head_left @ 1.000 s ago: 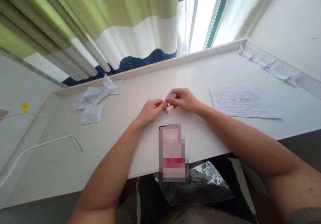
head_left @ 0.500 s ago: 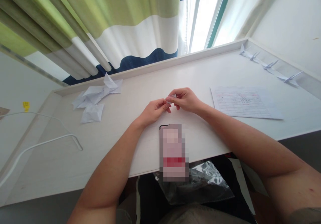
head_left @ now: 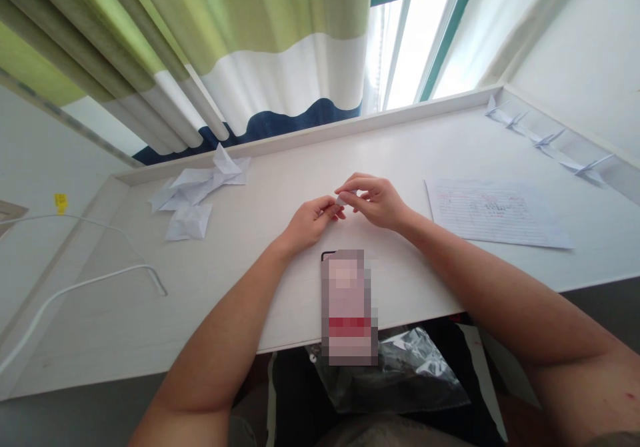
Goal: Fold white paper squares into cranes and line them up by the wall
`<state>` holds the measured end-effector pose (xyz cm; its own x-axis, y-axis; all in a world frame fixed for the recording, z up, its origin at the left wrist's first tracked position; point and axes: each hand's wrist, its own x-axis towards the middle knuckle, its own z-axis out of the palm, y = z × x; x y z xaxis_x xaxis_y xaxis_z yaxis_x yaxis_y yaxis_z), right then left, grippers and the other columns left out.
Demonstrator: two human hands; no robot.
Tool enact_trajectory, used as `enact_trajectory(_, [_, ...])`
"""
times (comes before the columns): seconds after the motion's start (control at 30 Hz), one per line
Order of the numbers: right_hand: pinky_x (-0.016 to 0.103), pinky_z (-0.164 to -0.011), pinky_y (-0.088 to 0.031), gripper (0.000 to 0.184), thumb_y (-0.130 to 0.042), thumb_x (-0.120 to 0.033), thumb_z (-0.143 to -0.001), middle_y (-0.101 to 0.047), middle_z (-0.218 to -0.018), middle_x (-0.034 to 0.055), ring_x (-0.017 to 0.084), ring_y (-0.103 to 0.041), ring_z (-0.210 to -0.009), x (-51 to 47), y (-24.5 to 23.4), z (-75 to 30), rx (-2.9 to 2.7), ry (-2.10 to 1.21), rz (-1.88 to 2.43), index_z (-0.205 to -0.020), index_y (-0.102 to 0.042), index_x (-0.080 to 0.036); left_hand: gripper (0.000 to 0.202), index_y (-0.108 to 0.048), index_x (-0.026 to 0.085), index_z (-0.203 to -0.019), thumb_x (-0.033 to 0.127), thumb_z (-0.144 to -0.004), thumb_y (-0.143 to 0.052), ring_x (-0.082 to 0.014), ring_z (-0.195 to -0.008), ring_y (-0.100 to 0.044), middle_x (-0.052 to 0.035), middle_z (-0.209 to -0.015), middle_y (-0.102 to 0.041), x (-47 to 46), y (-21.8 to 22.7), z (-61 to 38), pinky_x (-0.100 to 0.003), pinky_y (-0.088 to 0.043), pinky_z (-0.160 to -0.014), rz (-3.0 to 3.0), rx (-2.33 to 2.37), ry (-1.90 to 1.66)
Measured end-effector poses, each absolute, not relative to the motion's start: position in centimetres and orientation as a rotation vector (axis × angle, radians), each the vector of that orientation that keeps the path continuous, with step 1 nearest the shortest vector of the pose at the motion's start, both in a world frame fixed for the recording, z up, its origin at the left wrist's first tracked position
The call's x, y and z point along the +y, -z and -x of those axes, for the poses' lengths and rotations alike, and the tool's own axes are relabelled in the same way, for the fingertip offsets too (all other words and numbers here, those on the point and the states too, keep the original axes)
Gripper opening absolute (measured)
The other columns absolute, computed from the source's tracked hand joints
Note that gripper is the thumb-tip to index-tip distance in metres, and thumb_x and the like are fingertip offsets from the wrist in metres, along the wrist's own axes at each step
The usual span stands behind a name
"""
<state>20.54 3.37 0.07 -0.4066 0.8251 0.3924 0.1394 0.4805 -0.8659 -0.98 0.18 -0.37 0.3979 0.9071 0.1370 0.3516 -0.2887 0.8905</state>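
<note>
Both hands meet over the middle of the white desk. My left hand and my right hand pinch a small folded piece of white paper between their fingertips. Most of the paper is hidden by the fingers. A phone lies on the desk just in front of my hands, reaching over the near edge.
A heap of folded and crumpled white paper lies at the back left. A lined written sheet lies to the right. Several small paper cranes stand along the right ledge. A white cable loops at left. A clear plastic bag sits below the desk.
The hands have stayed together on the small paper, the fingers shifting slightly. The camera view has tilted a little, so everything sits lower and more to the right in the frame.
</note>
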Motion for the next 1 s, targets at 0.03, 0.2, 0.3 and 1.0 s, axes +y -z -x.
enact_trajectory(0.03, [0.033,-0.062,-0.054,0.024,-0.073,-0.044,-0.099,-0.077,-0.099,0.0071,0.019,-0.070,-0.084,3.3,-0.1,-20.5,-1.838,-0.970,0.803,-0.096,-0.084,-0.023,0.034,-0.074,0.021,-0.098,0.049,-0.109,-0.058,-0.0223,-0.097,-0.077,-0.0083,-0.104,-0.084,0.2,0.4,1.0,-0.038,-0.058,-0.095,-1.831,1.091,-0.853])
enact_trajectory(0.2, [0.035,-0.064,-0.056,0.022,-0.075,-0.043,-0.100,-0.076,-0.097,0.0059,0.018,-0.069,-0.080,3.2,-0.3,-20.5,-1.822,-0.925,0.795,-0.091,-0.083,-0.025,0.036,-0.076,0.021,-0.104,0.052,-0.109,-0.059,-0.0224,-0.098,-0.077,-0.0088,-0.106,-0.085,0.3,0.7,0.8,-0.039,-0.058,-0.095,-1.819,1.088,-0.884])
enact_trajectory(0.3, [0.036,-0.065,-0.058,0.023,-0.076,-0.045,-0.100,-0.075,-0.098,0.0061,0.019,-0.070,-0.083,3.2,-0.2,-20.5,-1.811,-0.954,0.799,-0.091,-0.084,-0.024,0.044,-0.078,0.020,-0.103,0.060,-0.108,-0.060,-0.0239,-0.101,-0.077,-0.0104,-0.106,-0.085,0.3,0.7,0.9,-0.039,-0.058,-0.095,-1.810,1.107,-0.871])
enact_trajectory(1.0, [0.031,-0.054,-0.050,0.049,-0.079,-0.069,-0.094,-0.067,-0.066,-0.0004,0.013,-0.062,-0.058,3.3,0.1,-19.9,-1.659,-1.216,0.886,-0.083,-0.069,-0.022,0.045,-0.086,0.017,-0.102,0.061,-0.097,-0.077,-0.0267,-0.113,-0.077,-0.0120,-0.114,-0.086,0.6,-0.4,1.6,-0.044,-0.053,-0.111,-1.559,0.941,-0.785])
